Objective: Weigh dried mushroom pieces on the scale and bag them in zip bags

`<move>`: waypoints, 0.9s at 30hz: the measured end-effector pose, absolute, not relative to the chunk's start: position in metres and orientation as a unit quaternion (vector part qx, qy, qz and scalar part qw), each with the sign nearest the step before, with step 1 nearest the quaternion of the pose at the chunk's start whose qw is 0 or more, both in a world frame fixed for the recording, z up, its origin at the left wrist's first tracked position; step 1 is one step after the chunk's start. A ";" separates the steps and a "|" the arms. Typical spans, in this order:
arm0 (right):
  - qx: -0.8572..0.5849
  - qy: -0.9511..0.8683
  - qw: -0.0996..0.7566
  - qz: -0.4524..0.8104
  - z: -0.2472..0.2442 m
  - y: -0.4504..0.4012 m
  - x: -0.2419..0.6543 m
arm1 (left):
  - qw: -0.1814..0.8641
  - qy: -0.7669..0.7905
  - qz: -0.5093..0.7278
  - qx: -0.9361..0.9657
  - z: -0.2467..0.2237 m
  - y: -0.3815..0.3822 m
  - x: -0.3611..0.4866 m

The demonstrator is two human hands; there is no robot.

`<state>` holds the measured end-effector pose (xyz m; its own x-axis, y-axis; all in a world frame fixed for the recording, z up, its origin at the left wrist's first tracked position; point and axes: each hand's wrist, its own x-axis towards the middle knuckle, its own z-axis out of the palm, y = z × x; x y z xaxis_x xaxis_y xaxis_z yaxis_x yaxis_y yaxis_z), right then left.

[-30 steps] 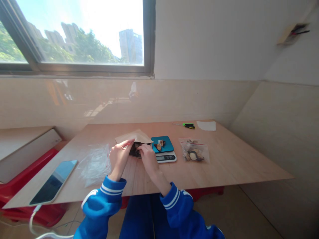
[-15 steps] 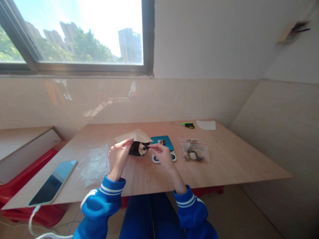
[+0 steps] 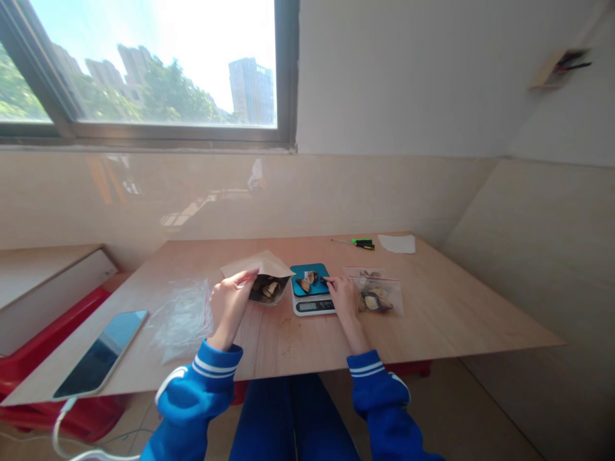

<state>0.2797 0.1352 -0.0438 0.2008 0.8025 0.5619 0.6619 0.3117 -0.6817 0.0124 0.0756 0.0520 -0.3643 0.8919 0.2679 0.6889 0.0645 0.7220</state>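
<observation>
My left hand (image 3: 231, 303) pinches the rim of an open kraft bag (image 3: 263, 264), whose dark mouth shows dried slices (image 3: 270, 289) inside. To its right a white kitchen scale (image 3: 313, 306) with a blue top carries a few dried pieces (image 3: 303, 284). My right hand (image 3: 344, 298) is at the right edge of the scale, fingertips together over the blue top; whatever is between them is too small to make out. Beside that hand lies a clear zip bag (image 3: 384, 298) of dried slices.
Crumpled clear plastic bags (image 3: 182, 317) and a phone (image 3: 100, 353) with a white cable lie on the left of the wooden table (image 3: 456, 314). Green-and-black screwdrivers (image 3: 362, 243) and a white sheet (image 3: 397, 243) are at the back. A window is above.
My right hand has moved from the kraft bag's mouth rightward to the scale. Another dried piece now shows on the blue top, and the scale's display is uncovered.
</observation>
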 end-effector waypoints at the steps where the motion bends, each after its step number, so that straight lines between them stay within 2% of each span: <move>1: -0.578 -0.643 0.499 0.065 -0.044 0.135 0.279 | 0.127 0.718 0.408 0.549 0.052 0.076 0.012; 6: -0.540 -0.686 0.485 0.057 -0.030 0.122 0.259 | 0.136 0.713 0.413 0.550 0.052 0.076 0.011; 8: -0.479 -0.715 0.503 0.073 -0.019 0.111 0.239 | 0.136 0.713 0.408 0.554 0.052 0.076 0.013; 10: -0.389 -0.777 0.484 0.102 -0.008 0.101 0.214 | 0.120 0.713 0.395 0.567 0.051 0.075 0.017; 13: -0.340 -0.874 0.335 0.088 0.002 0.095 0.178 | 0.081 0.707 0.376 0.594 0.048 0.074 0.021; 15: -0.386 -0.891 0.236 0.041 0.004 0.098 0.160 | 0.075 0.703 0.373 0.600 0.046 0.073 0.022; 17: -0.436 -0.881 0.183 0.009 0.004 0.104 0.149 | 0.086 0.700 0.376 0.601 0.043 0.072 0.021; 24: -0.471 -0.867 0.161 -0.012 0.011 0.102 0.144 | 0.139 0.707 0.395 0.570 0.046 0.069 0.013; 27: -0.446 -0.873 0.198 -0.010 0.018 0.088 0.149 | 0.134 0.707 0.402 0.565 0.049 0.070 0.008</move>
